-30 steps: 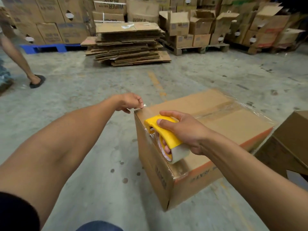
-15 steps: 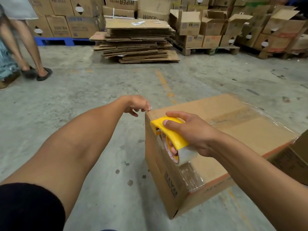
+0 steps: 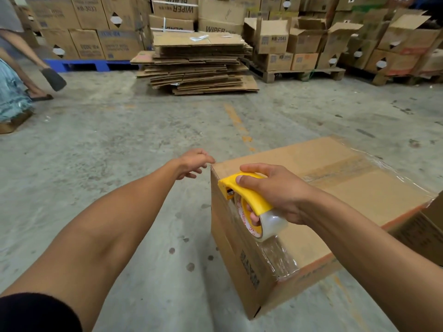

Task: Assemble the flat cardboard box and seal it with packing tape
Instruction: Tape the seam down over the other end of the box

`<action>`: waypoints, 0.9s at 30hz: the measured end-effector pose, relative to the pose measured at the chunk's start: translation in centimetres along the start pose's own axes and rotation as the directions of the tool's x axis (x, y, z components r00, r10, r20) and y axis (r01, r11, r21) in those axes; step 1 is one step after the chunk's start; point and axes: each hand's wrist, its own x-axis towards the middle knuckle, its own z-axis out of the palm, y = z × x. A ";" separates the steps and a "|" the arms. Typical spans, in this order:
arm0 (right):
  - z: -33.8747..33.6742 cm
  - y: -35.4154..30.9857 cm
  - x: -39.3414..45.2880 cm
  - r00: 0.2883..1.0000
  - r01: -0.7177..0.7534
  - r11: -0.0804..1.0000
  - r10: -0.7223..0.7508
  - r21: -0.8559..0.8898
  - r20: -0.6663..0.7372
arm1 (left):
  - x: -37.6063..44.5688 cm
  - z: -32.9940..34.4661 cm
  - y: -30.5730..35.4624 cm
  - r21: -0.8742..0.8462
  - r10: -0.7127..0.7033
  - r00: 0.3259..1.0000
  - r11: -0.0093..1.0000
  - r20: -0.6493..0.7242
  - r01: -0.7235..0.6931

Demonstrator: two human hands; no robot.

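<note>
An assembled brown cardboard box (image 3: 359,188) stands on the concrete floor, with clear tape along its top seam and down its near left side. My right hand (image 3: 280,190) grips a yellow tape dispenser (image 3: 247,195) holding a clear tape roll (image 3: 271,224), pressed at the box's top left edge. My left hand (image 3: 191,161) reaches to the box's far left corner. Its fingers are loose and spread, one fingertip at the corner, holding nothing I can see.
A stack of flat cardboard sheets (image 3: 199,65) lies ahead on the floor. Pallets of stacked boxes (image 3: 299,51) line the back, with a blue pallet (image 3: 91,64) at left. A person's legs (image 3: 36,75) cross the far left. Another box (image 3: 429,233) sits close on the right.
My left hand's fingers have loosened from a pinch at the box corner. The dispenser stays at the left top edge. The person on the left has stepped along.
</note>
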 end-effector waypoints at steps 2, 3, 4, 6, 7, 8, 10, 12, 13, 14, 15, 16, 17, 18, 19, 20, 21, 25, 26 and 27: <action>0.0 0.0 0.0 1.000 -0.001 1.000 0.001 -0.001 0.005 | -0.1 -0.3 0.8 -0.045 0.133 0.991 0.990 -0.028 -0.135; 0.0 0.0 0.1 1.000 0.000 1.000 0.000 -0.004 0.009 | -0.3 -0.3 1.3 -0.039 0.197 0.980 0.979 -0.033 -0.198; 0.0 0.0 0.1 1.000 0.001 1.000 0.000 -0.006 0.011 | -0.5 -0.3 1.7 -0.005 0.251 0.968 0.968 -0.029 -0.251; 0.0 0.0 0.1 1.000 -0.001 1.000 0.001 -0.007 0.014 | -0.9 0.0 2.3 0.102 0.317 0.948 0.943 0.013 -0.317; 0.0 0.0 0.1 1.000 -0.003 1.000 0.003 -0.003 0.014 | -1.1 0.3 2.5 0.147 0.334 0.942 0.931 0.027 -0.334; -0.1 0.0 0.0 1.000 -0.005 1.000 0.005 0.002 0.015 | -1.2 0.6 2.6 0.170 0.347 0.938 0.923 0.020 -0.345; -0.2 0.0 -0.1 1.000 -0.004 1.000 0.004 0.007 0.018 | -1.2 0.9 2.4 0.171 0.377 0.926 0.914 -0.030 -0.367; -0.3 0.0 -0.2 1.000 -0.001 1.000 0.001 0.010 0.021 | -1.4 1.0 1.8 0.143 0.406 0.912 0.908 -0.057 -0.395; -0.3 0.0 -0.2 1.000 0.000 1.000 -0.001 0.014 0.023 | -1.5 1.0 1.5 0.122 0.420 0.906 0.904 -0.058 -0.411; -0.4 0.0 -0.2 1.000 0.000 1.000 -0.001 0.015 0.022 | -1.5 0.9 1.1 0.108 0.431 0.900 0.899 -0.055 -0.424; -0.4 0.0 -0.2 1.000 -0.001 1.000 0.001 0.014 0.021 | -1.5 0.8 0.8 0.101 0.443 0.895 0.894 -0.047 -0.437; -0.4 0.0 -0.1 1.000 -0.004 1.000 0.004 0.012 0.020 | -1.6 0.7 0.6 0.105 0.454 0.890 0.888 -0.042 -0.448; -0.4 0.0 -0.1 1.000 -0.006 1.000 0.006 0.008 0.020 | -1.6 0.8 0.5 0.116 0.464 0.885 0.882 -0.042 -0.457; -0.4 0.0 0.0 1.000 -0.008 1.000 0.008 0.001 0.023 | -1.7 0.9 0.6 0.132 0.470 0.881 0.877 -0.042 -0.462; -0.4 0.0 0.1 1.000 -0.010 1.000 0.010 -0.007 0.028 | -1.7 1.1 0.9 0.158 0.475 0.879 0.872 -0.044 -0.463; -0.4 -0.1 0.2 0.999 -0.012 1.000 0.012 -0.014 0.033 | -1.7 1.3 1.3 0.198 0.479 0.877 0.865 -0.048 -0.461; -0.4 -0.1 0.2 0.999 -0.012 1.000 0.013 -0.017 0.035 | -1.7 1.6 1.7 0.243 0.477 0.877 0.859 -0.060 -0.451; -0.5 -0.1 0.1 0.999 -0.004 1.000 0.004 -0.005 0.036 | -1.4 2.3 2.9 0.321 0.432 0.892 0.870 -0.132 -0.374; -0.5 -0.1 -0.1 1.000 0.008 1.000 -0.007 -0.003 0.029 | -1.4 2.4 3.0 0.330 0.426 0.893 0.872 -0.144 -0.362; -0.4 -0.1 -0.3 1.000 0.023 1.000 -0.023 -0.010 0.021 | -1.4 2.6 3.0 0.337 0.419 0.895 0.874 -0.154 -0.351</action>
